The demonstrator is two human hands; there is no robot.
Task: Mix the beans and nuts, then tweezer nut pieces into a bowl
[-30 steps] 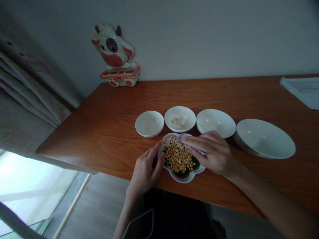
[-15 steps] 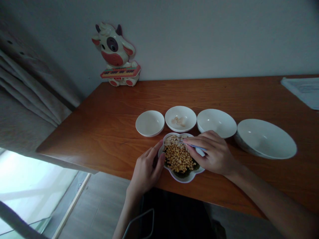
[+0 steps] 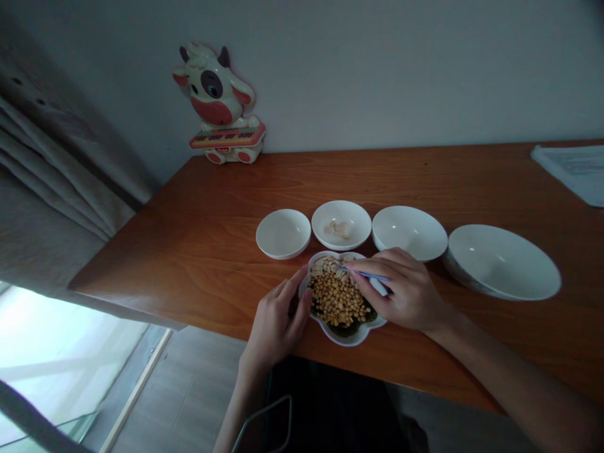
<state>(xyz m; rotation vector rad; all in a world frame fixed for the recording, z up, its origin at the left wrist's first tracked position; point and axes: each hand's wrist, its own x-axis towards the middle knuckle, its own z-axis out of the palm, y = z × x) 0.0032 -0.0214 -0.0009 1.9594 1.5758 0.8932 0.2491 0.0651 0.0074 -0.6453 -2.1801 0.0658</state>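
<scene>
A white scalloped dish (image 3: 348,340) sits near the table's front edge. It holds yellow beans (image 3: 338,301), pale flat seeds (image 3: 325,266) at the back and something dark green at the front. My left hand (image 3: 278,318) grips the dish's left rim between thumb and fingers. Over the dish's right side, my right hand (image 3: 401,286) pinches slim bluish tweezers (image 3: 372,275). Their tips are down among the pale seeds; whether they hold one is too small to tell. Just behind the dish, a small white bowl (image 3: 333,244) has a few pale pieces (image 3: 338,229) at its bottom.
Three more white bowls stand in the row: one at the left (image 3: 283,236), one right of centre (image 3: 409,229) and the largest at the right (image 3: 504,261). A cow toy with a keyboard (image 3: 221,107) stands at the back left. Papers (image 3: 576,170) lie far right.
The view has shifted very slightly. Both hands, the tweezers and the dish keep almost the same places.
</scene>
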